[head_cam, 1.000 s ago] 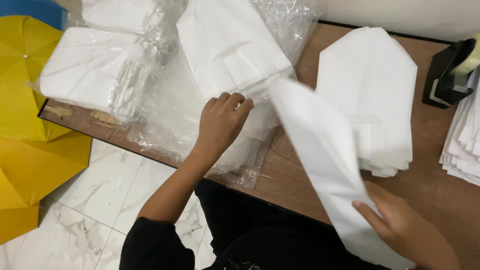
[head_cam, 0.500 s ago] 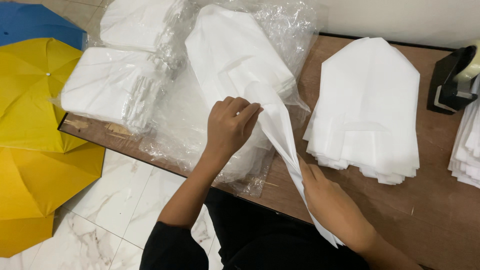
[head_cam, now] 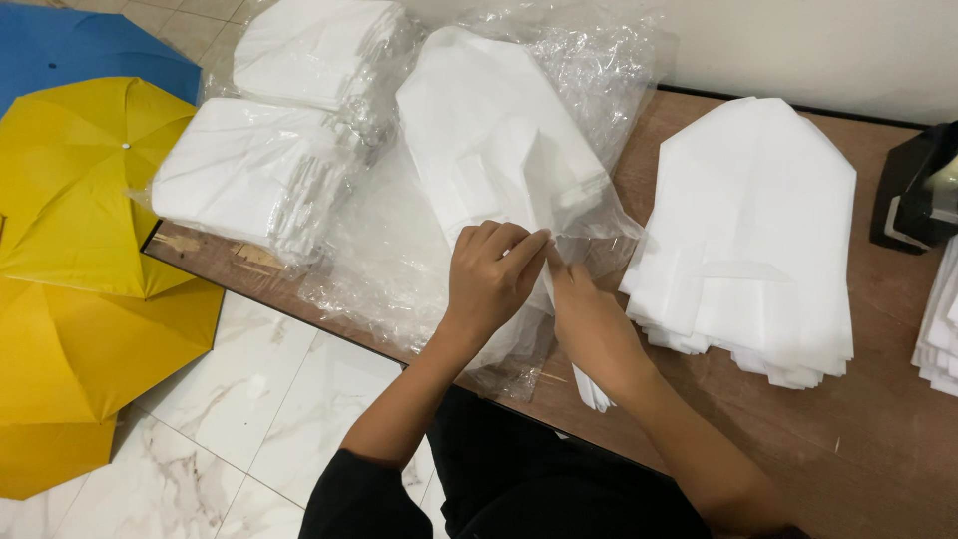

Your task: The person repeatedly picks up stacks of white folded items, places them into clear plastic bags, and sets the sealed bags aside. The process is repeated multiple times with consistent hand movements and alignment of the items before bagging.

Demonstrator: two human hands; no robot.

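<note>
1. Head view: two white bag packs in clear wrap lie at the table's [head_cam: 858, 439] upper left, one pack [head_cam: 314, 50] behind the other [head_cam: 244, 175].
2. A third white stack [head_cam: 489, 140] sits mid-table inside an opened clear wrap [head_cam: 599, 70]; an unwrapped pile [head_cam: 763, 230] of folded white bags lies to its right, well apart from the hands. A black object [head_cam: 913, 195] stands at the right edge.
3. Yellow umbrellas [head_cam: 80, 200] and a blue one [head_cam: 80, 50] lie on the floor at left.
4. Left hand [head_cam: 491, 279] is curled, fingertips pinching the white bag [head_cam: 544, 170] at the stack's near edge.
5. Right hand [head_cam: 591, 319] meets it, thumb and fingers closed on the same bag, whose tail hangs below the wrist.
6. Half a second ago the hands were apart, the right lower along the bag; now they touch.
</note>
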